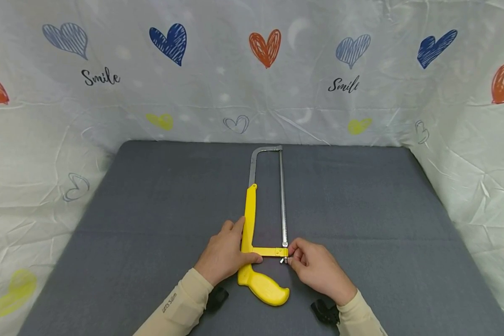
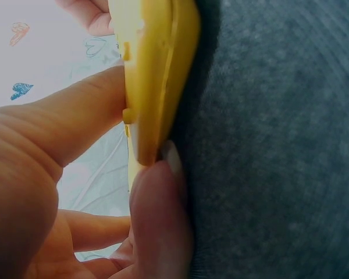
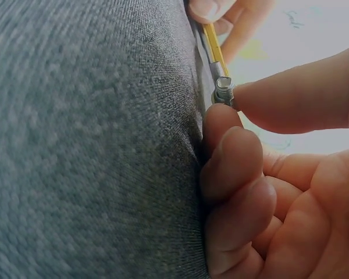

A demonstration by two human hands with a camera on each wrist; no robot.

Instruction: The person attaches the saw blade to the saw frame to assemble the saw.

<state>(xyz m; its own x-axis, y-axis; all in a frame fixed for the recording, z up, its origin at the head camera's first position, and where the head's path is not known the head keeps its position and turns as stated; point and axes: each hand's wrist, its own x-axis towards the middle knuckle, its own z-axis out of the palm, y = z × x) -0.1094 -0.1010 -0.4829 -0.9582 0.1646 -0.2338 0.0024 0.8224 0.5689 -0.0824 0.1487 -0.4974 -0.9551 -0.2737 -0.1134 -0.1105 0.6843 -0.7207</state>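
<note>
A hacksaw (image 1: 249, 219) with a yellow frame and handle lies flat on the dark grey cloth, its handle towards me. The left hand (image 1: 223, 252) grips the frame just above the handle, thumb laid across it and fingers along its left side. In the left wrist view, thumb and fingers stand on either side of the yellow frame (image 2: 154, 75). At the near end of the blade (image 1: 283, 200), the right hand (image 1: 317, 268) pinches the wing nut (image 1: 283, 260) between thumb and index finger. A threaded bolt end (image 3: 223, 87) shows between those fingertips in the right wrist view.
The grey cloth-covered table (image 1: 361, 200) runs back to a white curtain (image 1: 218, 88) printed with hearts and "Smile". Black wrist straps or mounts (image 1: 325, 311) sit below both wrists, close to the cloth.
</note>
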